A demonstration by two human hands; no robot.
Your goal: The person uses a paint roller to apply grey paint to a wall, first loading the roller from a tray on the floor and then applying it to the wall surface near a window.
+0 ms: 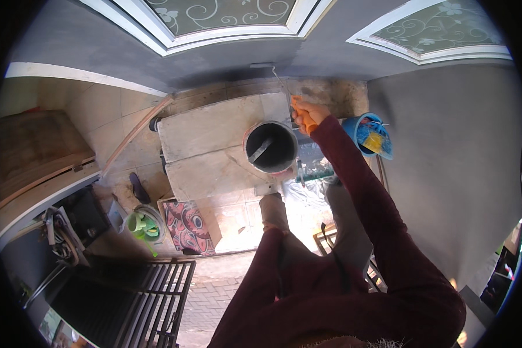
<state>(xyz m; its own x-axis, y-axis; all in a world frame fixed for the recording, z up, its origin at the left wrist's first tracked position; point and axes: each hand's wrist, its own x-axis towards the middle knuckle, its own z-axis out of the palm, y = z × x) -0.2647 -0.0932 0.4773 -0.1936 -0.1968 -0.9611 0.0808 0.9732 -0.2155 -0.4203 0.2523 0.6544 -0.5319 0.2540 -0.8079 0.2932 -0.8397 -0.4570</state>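
Note:
My right hand (pixel 311 115) is closed round the orange handle of a paint roller (pixel 305 113). The roller's thin wire frame reaches up to its narrow head (pixel 262 65), which lies against the grey wall (pixel 226 66). Below and left of that hand, a round bucket (pixel 247 152) with a dark inside stands on a pale, worn platform (pixel 203 139); a light strip shows inside it. My left arm reaches down to my bent left leg. Only a little of my left hand (pixel 268 225) shows by the knee, and its fingers cannot be made out.
A blue bucket (pixel 350 126) with a yellow thing inside stands at the right wall. White-framed windows (pixel 232 39) are set above. At left are a patterned box (pixel 185 226), a tub with green things (pixel 151 229), a dark shoe (pixel 138 188) and a slatted metal rack (pixel 162 296).

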